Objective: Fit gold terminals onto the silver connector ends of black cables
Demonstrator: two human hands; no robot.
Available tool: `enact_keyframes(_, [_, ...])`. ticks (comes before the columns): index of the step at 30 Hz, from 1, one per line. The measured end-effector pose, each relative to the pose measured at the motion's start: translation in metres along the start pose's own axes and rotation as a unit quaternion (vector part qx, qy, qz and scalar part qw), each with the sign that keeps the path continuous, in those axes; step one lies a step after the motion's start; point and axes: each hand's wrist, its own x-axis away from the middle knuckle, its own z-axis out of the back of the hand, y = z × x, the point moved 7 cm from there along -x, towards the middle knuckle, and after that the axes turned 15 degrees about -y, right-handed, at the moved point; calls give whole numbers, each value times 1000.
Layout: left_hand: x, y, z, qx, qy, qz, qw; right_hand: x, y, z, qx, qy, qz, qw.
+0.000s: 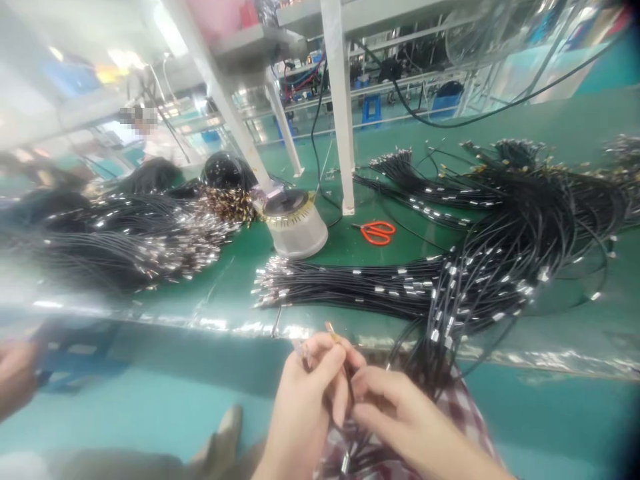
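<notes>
My left hand (307, 390) and my right hand (395, 413) meet below the front edge of the green table (350, 260), over my lap. Both pinch thin black cables whose metal-tipped ends (330, 328) stick up between the fingers. These cables run up to a large bundle of black cables (490, 260) that hangs over the table edge. Another row of cable ends (280, 283) lies flat on the table just beyond my hands.
A white round container (296, 227) stands mid-table, orange scissors (377, 231) beside it. More cable heaps (125, 233) fill the left. White frame posts (341, 100) rise from the table. Another person's hand (15, 377) shows at the far left.
</notes>
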Motion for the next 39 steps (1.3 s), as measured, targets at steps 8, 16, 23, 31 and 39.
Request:
enact_keyframes(8, [15, -10, -14, -27, -14, 34, 999, -35, -9, 23, 12, 78, 56, 995])
enact_keyframes(16, [4, -2, -25, 55, -74, 49, 995, -41, -24, 18, 36, -49, 71, 996])
enact_keyframes(23, [-5, -11, -40, 88, -100, 81, 988, -17, -65, 43, 72, 53, 77, 993])
enact_keyframes(31, [-6, -19, -27, 57, -96, 58, 992, -32, -47, 48, -76, -14, 40, 996])
enact_keyframes(39, [1, 1, 6, -9, 81, -27, 996, -29, -53, 56, 23, -54, 15, 998])
